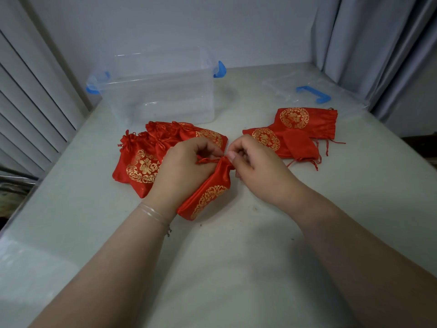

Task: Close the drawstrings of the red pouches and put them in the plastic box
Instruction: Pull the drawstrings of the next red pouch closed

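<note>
Pouch: our pouch (208,197) lay near centre, neck gathered.
Hands: left hand (184,166) and right hand (255,166) pinched its drawstrings (mid-cinch, we judged).
Next: pull tight, then reach far-left to the plastic box (160,91).

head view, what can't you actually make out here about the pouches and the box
- Pouch mouth, head view: both hands, left and right, cover the neck, so how far it is cinched is unclear.
- Left pile: pouches overlap and the left hand hides part, so no sure count.
- Right pile: pouches overlap, so no sure count.
- Box: clear walls blur into the wall behind; nothing red shows inside.
- Lid: its clear outline is faint.
</note>
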The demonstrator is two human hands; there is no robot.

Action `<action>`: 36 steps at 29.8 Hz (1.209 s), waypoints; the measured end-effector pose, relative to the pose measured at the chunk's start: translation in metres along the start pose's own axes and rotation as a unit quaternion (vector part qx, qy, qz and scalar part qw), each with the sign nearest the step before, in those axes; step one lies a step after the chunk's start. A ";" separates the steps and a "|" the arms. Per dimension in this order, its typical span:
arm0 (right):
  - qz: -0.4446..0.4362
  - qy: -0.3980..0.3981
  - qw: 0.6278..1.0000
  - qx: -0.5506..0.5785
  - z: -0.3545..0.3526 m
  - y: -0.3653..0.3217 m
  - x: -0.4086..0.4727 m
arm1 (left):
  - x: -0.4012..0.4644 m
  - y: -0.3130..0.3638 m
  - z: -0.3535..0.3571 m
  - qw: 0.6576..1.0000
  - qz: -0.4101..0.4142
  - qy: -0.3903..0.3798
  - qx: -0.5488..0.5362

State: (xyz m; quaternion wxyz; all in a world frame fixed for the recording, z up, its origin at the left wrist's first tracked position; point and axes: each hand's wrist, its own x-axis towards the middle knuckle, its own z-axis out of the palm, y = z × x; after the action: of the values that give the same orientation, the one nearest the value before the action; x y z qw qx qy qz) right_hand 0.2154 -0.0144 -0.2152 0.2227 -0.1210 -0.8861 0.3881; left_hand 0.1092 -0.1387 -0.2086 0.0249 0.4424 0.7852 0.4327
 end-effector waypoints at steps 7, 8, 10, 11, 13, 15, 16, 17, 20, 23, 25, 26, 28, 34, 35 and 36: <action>0.066 -0.056 0.988 0.124 -0.005 0.010 0.006 | -0.001 -0.003 0.007 0.979 0.155 0.058 0.120; 0.053 -0.050 0.992 0.108 -0.006 0.011 0.006 | -0.002 -0.003 0.008 0.974 0.167 0.064 0.139; 0.031 -0.029 0.997 0.059 -0.007 0.011 0.008 | -0.002 -0.002 0.010 0.964 0.187 0.078 0.174; 0.026 -0.022 0.998 0.054 -0.008 0.010 0.008 | -0.003 0.000 0.011 0.958 0.196 0.086 0.189; 0.020 -0.017 0.997 0.067 -0.011 0.010 0.009 | -0.003 0.002 0.011 0.949 0.210 0.100 0.211; 0.032 -0.034 0.994 0.097 -0.016 0.010 0.009 | -0.004 0.005 0.010 0.940 0.228 0.110 0.228; 0.046 -0.049 0.991 0.118 -0.019 0.011 0.009 | -0.004 0.005 0.010 0.935 0.238 0.112 0.238; 0.064 -0.063 0.986 0.138 -0.021 0.011 0.009 | -0.004 0.006 0.010 0.929 0.248 0.112 0.252; 0.103 -0.095 0.972 0.191 -0.026 0.014 0.009 | -0.004 0.005 0.010 0.910 0.280 0.107 0.287; 0.109 -0.112 0.968 0.196 -0.030 0.013 0.008 | -0.004 0.005 0.010 0.903 0.303 0.102 0.288; 0.107 -0.109 0.971 0.182 -0.028 0.012 0.007 | -0.003 0.005 0.009 0.901 0.308 0.104 0.288; 0.107 -0.105 0.973 0.176 -0.027 0.011 0.007 | -0.003 0.005 0.009 0.900 0.308 0.107 0.288; 0.110 -0.094 0.975 0.170 -0.023 0.010 0.006 | -0.003 0.006 0.008 0.902 0.305 0.113 0.284; 0.107 -0.046 0.983 0.141 -0.006 0.008 0.006 | -0.003 0.009 0.008 0.911 0.282 0.114 0.278; 0.102 -0.031 0.986 0.126 -0.006 0.008 0.007 | -0.003 0.009 0.007 0.912 0.278 0.117 0.278; 0.100 -0.014 0.989 0.111 -0.006 0.009 0.007 | -0.002 0.009 0.005 0.912 0.277 0.119 0.279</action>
State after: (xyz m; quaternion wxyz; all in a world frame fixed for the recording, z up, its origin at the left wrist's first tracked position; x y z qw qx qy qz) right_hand 0.2130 -0.0017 -0.2158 0.1825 -0.1786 -0.8239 0.5059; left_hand 0.1192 -0.1347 -0.2064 -0.3136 0.5762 0.7171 0.2352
